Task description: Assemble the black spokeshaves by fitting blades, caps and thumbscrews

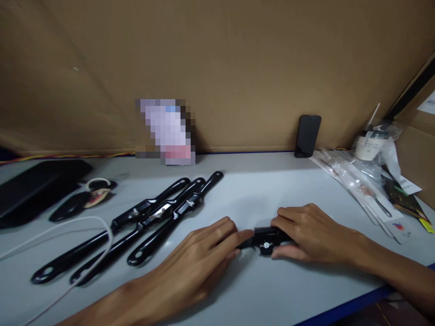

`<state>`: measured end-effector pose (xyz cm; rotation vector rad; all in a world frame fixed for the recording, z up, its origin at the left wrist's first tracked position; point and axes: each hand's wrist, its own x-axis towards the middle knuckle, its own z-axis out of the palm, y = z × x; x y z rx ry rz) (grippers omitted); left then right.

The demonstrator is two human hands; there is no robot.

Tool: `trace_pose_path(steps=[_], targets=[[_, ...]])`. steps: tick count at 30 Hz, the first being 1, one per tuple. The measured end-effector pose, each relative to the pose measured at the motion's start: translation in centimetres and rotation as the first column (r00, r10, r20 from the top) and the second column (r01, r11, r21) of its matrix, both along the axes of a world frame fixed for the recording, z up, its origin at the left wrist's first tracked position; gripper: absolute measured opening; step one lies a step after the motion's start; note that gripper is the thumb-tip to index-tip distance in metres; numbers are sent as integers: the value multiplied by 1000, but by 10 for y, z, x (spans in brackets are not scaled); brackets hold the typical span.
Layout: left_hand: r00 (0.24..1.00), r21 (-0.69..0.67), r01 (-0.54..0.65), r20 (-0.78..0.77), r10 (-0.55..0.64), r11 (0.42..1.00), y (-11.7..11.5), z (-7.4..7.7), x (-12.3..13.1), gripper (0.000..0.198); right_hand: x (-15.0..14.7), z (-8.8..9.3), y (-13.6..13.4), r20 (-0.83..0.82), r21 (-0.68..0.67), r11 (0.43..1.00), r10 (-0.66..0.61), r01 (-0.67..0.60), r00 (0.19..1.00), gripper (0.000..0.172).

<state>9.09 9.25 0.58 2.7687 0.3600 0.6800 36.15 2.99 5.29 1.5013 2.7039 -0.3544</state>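
Left hand (209,249) and right hand (307,232), equally near, curl round opposite handles of a glossy black metal tool (265,236), long axis roughly parallel to the worktop's (272,290) back edge.

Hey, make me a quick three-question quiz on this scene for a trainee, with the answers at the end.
1. How many black tools lie unheld on the table?

2. True or false: the dark phone stands on end near the cardboard wall.

3. What are the left hand and right hand both holding?
A) a paper cup
B) a white cord
C) a black tool with a round silver part

Key: 1. Three. 2. True. 3. C.
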Motion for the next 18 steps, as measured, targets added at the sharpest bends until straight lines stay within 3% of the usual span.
trace_pose_path(steps=[4,18], targets=[[998,36,57,-36,-56,998,1,4,0,56,0,-1,1,41,19,1000,22,-23,999,39],[998,21,38,-42,-37,999,0,5,0,56,0,0,1,21,8,1000,20,-20,1000,35]])
